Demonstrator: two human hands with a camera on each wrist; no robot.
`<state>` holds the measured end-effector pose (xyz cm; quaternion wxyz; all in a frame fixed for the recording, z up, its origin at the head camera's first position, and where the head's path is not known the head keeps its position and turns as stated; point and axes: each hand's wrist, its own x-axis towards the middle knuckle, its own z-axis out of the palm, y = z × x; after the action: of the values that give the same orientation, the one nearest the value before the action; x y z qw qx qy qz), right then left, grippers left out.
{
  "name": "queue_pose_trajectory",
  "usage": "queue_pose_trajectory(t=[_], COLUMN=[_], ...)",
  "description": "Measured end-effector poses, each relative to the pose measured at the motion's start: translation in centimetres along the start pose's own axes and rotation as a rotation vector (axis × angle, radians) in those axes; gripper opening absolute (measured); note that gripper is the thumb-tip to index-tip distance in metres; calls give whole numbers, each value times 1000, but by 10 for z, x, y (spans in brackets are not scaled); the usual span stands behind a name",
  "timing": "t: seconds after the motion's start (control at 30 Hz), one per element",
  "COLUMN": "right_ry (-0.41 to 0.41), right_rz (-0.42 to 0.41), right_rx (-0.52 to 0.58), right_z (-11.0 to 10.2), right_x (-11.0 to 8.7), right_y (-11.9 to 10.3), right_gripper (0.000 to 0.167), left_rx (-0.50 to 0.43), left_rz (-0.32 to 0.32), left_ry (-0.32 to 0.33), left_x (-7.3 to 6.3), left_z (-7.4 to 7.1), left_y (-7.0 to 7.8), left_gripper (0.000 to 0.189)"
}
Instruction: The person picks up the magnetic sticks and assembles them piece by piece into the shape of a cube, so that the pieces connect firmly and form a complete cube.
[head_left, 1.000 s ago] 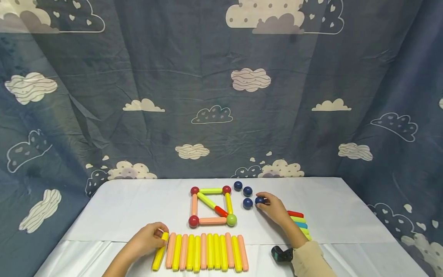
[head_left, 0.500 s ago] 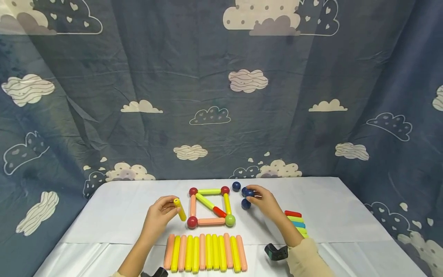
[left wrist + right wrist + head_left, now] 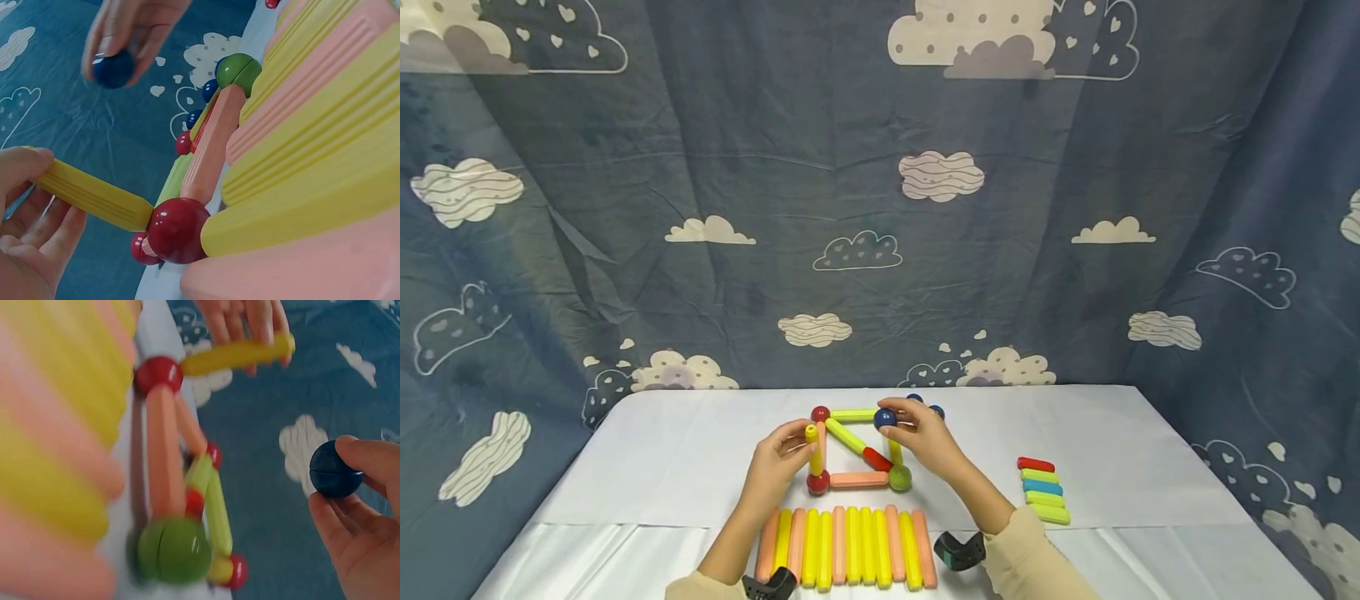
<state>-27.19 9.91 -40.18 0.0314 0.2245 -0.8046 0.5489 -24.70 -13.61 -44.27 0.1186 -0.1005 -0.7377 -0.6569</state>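
Observation:
My left hand [image 3: 777, 467] pinches a yellow rod [image 3: 816, 454] near its upper end. The rod stands upright, its lower end on the near-left red ball [image 3: 180, 230] of a four-sided frame. In my right hand [image 3: 928, 437], thumb and fingers hold a dark blue ball [image 3: 885, 419]; the right wrist view shows this blue ball [image 3: 335, 469] above the table level. Pink, yellow and lime rods join the frame's red balls and its green ball [image 3: 899, 477] at the near-right corner. A lime rod [image 3: 846, 437] and a short red piece [image 3: 877, 458] cross it diagonally.
A row of pink and yellow rods [image 3: 852, 546] lies in front of the frame. Short coloured rods [image 3: 1042, 487] are stacked on the right of the white table [image 3: 1120, 450]. More blue balls [image 3: 937, 412] sit behind my right hand, partly hidden.
My left hand lifted the yellow rod from the row's left end and brought it upright onto the near-left red ball. My right hand carried a blue ball leftward over the frame.

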Motion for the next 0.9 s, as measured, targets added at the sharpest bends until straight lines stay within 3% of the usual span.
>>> queue_pose_trajectory(t=[0.23,0.33,0.53,0.7,0.9], right_ry=[-64,-96,-136,-140,-141], right_rz=[-74,-113,-142,-148,-134], right_rx=[85,159,212,177,68], right_z=[26,37,53,49,25], right_x=[7,12,15,10,-8], right_y=[-45,-51,-52,-54,-43], right_gripper=[37,35,33,38,48], left_rx=[-43,-49,37,132,206], left_rz=[56,86,150,203,285], left_ry=[-17,-21,-7,4,9], left_x=[0,-3,-3,-3,-4], left_z=[5,7,9,9,9], left_y=[-3,6,3,-1,-2], left_gripper=[35,41,53,57,63])
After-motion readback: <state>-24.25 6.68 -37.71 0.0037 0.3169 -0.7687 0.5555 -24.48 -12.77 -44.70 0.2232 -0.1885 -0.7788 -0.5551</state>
